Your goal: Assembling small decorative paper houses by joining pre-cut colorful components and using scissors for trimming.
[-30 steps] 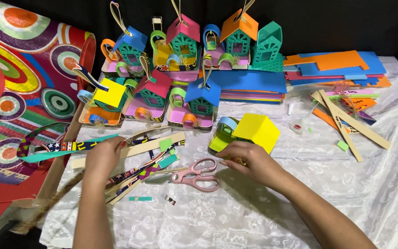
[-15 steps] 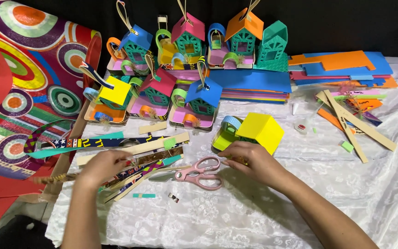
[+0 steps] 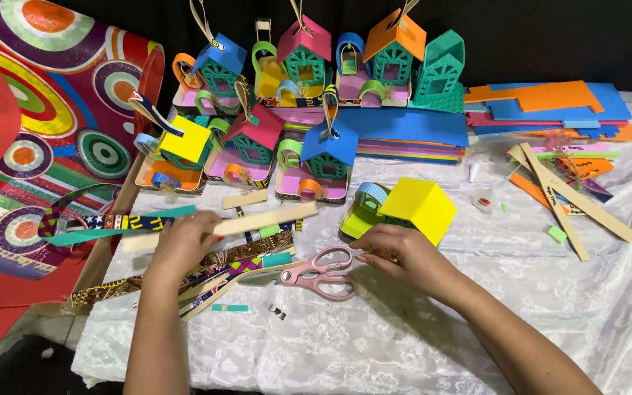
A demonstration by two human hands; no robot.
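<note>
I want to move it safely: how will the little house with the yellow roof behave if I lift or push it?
The yellow-roofed house looks like thin foam sheet, so probably very light and easy to dent. Its flat base suggests it slides on the white cloth rather than rolls. The right hand touches its front edge.

The desk (image 3: 374, 351) is covered with a white lace cloth (image 3: 608, 292). Across the top of the frame stand two rows of small paper houses (image 3: 316, 80) in blue, pink, orange and teal. A stack of coloured foam sheets (image 3: 411, 132) lies at upper centre, with more orange and blue sheets (image 3: 550, 99) at upper right. A house with a yellow roof (image 3: 404, 208) sits in the middle. Pink scissors (image 3: 316, 272) lie just below it, beside patterned paper strips (image 3: 184, 274) and a pale wooden stick (image 3: 272, 217) at left. More wooden sticks (image 3: 565, 194) lie crossed at right, near a small white glue bottle (image 3: 475, 172).
</note>
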